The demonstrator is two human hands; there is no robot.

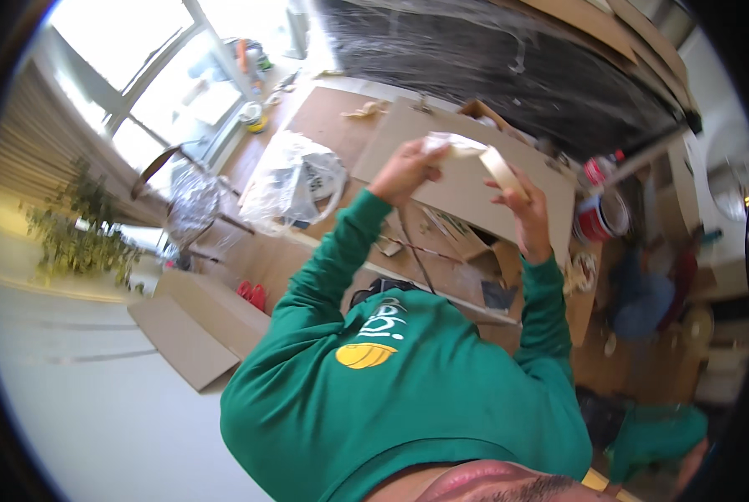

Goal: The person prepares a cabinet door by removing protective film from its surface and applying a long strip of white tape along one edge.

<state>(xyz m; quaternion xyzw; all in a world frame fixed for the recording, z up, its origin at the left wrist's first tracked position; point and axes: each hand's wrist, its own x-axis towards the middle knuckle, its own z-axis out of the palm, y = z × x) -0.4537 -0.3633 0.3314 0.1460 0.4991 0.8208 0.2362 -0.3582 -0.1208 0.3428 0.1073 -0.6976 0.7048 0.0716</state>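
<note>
My right hand [528, 216] grips a pale cream roll of tape [500, 170], held on edge in front of me. Closed at the fingertips, my left hand [405, 171] pinches a whitish, shiny strip [458, 144] that stretches across to the roll. Whether this strip is tape or a thin wrapper I cannot tell. Both hands are raised over a large beige board [466, 159], which lies on the work table.
A crumpled white plastic bag [295, 184] lies left of the board. To the right stand a red-and-white bucket [600, 217] and a red-capped bottle [599, 169]. An open cardboard box [194, 322] sits lower left, near a wrapped chair [194, 201]. Someone in green [655, 435] is at lower right.
</note>
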